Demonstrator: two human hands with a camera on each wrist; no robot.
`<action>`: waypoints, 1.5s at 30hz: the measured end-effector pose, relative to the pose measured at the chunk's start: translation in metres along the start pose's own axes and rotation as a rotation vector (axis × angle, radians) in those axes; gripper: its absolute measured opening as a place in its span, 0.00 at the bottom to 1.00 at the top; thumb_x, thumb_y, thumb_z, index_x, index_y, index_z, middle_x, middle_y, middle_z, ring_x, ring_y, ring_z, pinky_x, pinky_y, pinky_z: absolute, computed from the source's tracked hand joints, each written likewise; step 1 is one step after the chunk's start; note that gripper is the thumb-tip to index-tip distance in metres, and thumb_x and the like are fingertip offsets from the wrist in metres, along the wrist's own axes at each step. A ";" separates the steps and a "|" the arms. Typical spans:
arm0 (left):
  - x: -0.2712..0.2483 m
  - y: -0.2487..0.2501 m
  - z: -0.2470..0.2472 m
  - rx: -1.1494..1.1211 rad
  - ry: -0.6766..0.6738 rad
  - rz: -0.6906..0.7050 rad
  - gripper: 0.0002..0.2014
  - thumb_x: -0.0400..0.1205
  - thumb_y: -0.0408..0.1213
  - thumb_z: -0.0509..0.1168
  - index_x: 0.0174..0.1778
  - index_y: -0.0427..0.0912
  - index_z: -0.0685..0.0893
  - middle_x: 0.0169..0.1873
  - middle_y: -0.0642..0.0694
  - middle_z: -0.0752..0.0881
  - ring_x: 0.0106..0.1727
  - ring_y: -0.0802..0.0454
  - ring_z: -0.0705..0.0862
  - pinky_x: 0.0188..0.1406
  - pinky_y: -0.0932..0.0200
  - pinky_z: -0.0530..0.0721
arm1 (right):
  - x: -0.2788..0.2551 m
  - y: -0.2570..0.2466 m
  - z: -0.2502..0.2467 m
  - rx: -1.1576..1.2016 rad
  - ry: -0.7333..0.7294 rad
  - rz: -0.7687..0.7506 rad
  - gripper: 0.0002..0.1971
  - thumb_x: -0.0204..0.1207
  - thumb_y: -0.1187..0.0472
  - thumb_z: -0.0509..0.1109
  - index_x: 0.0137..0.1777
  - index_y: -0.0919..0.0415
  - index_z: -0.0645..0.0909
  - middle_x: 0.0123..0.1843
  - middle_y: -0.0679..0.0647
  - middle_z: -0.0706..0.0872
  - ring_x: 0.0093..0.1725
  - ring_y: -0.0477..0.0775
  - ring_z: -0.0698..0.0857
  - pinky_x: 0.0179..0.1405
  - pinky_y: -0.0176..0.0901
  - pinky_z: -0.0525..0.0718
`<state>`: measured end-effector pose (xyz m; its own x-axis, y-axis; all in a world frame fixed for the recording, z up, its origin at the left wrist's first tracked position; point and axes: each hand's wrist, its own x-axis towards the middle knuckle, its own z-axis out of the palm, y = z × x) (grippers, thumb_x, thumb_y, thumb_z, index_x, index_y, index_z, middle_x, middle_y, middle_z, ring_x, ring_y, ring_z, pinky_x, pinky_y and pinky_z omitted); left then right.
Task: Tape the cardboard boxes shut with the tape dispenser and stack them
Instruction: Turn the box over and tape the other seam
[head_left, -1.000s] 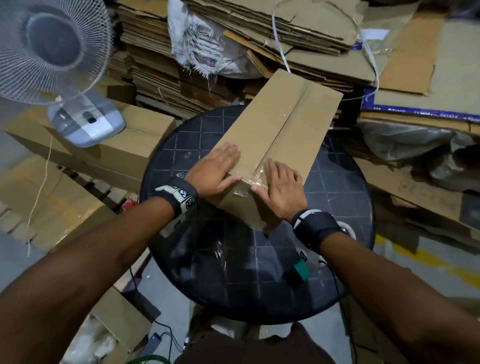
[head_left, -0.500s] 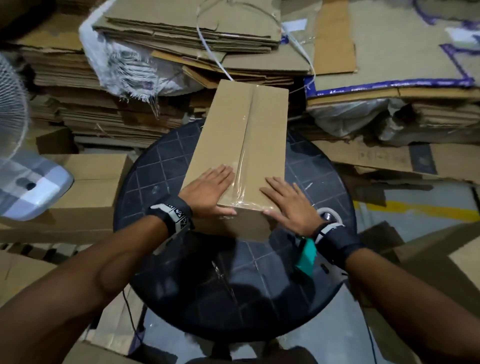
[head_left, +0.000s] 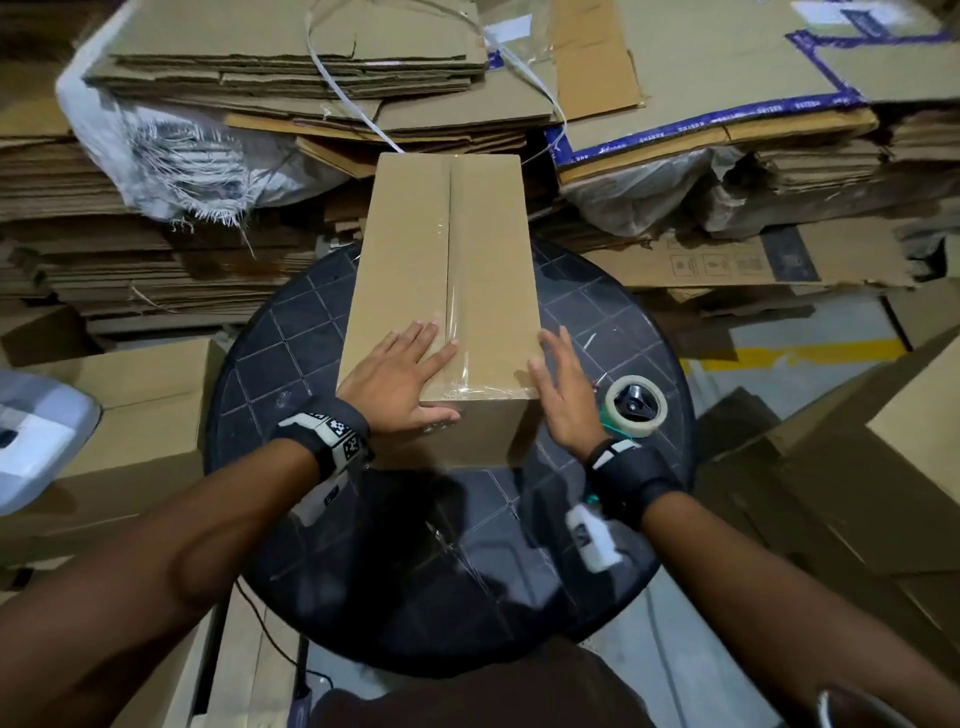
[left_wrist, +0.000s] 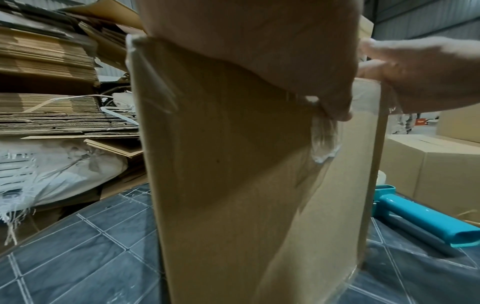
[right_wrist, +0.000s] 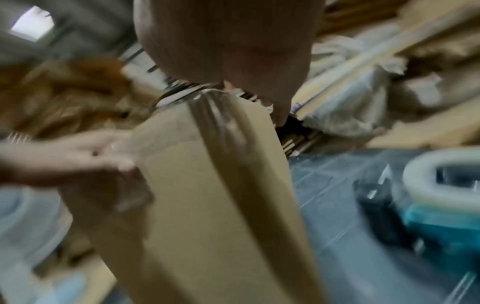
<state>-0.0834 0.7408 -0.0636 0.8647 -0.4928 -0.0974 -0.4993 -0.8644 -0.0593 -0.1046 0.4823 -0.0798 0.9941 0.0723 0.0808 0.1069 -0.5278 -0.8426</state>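
A long brown cardboard box (head_left: 415, 270) lies lengthwise on the round dark table (head_left: 291, 364), with clear tape (head_left: 451, 312) along its top seam and folded over the near end. My left hand (head_left: 400, 374) presses flat on the near top of the box, fingers straight, thumb over the near edge. My right hand (head_left: 563, 395) lies with straight fingers against the box's right side at the near corner. The tape dispenser (head_left: 635, 405), with a pale roll and a teal handle (left_wrist: 420, 218), rests on the table right of the box, in neither hand.
Tall stacks of flattened cardboard (head_left: 291, 62) and a torn white woven sack (head_left: 171, 156) crowd the far side of the table. Made-up boxes stand at the left (head_left: 135, 384) and right (head_left: 883, 467). A fan base (head_left: 36, 441) sits at the far left.
The box has turned from slanted to straight away from me. My right hand has slid off the top onto the right side. The tape dispenser has come into view.
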 end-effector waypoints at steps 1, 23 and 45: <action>0.000 0.000 0.000 -0.005 0.001 -0.003 0.51 0.77 0.80 0.48 0.89 0.51 0.49 0.88 0.39 0.49 0.89 0.41 0.48 0.86 0.43 0.49 | -0.001 -0.009 0.014 0.159 0.149 0.108 0.29 0.87 0.43 0.56 0.83 0.58 0.66 0.85 0.60 0.67 0.84 0.55 0.66 0.82 0.48 0.64; 0.000 0.001 0.001 -0.068 -0.049 -0.082 0.60 0.74 0.81 0.50 0.88 0.36 0.44 0.88 0.40 0.42 0.89 0.46 0.41 0.86 0.50 0.41 | -0.031 -0.033 0.075 0.201 0.454 0.440 0.54 0.68 0.46 0.84 0.87 0.61 0.57 0.83 0.58 0.70 0.81 0.56 0.71 0.78 0.45 0.67; -0.003 0.001 -0.002 -0.028 -0.067 -0.045 0.60 0.74 0.82 0.36 0.88 0.33 0.42 0.87 0.36 0.41 0.89 0.42 0.41 0.87 0.46 0.42 | -0.022 -0.019 0.041 0.031 0.341 0.333 0.17 0.88 0.55 0.62 0.69 0.64 0.82 0.61 0.62 0.89 0.59 0.63 0.87 0.55 0.48 0.83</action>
<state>-0.0861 0.7411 -0.0616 0.8802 -0.4464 -0.1613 -0.4574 -0.8885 -0.0373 -0.1294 0.5255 -0.0870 0.9239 -0.3815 -0.0309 -0.2144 -0.4490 -0.8674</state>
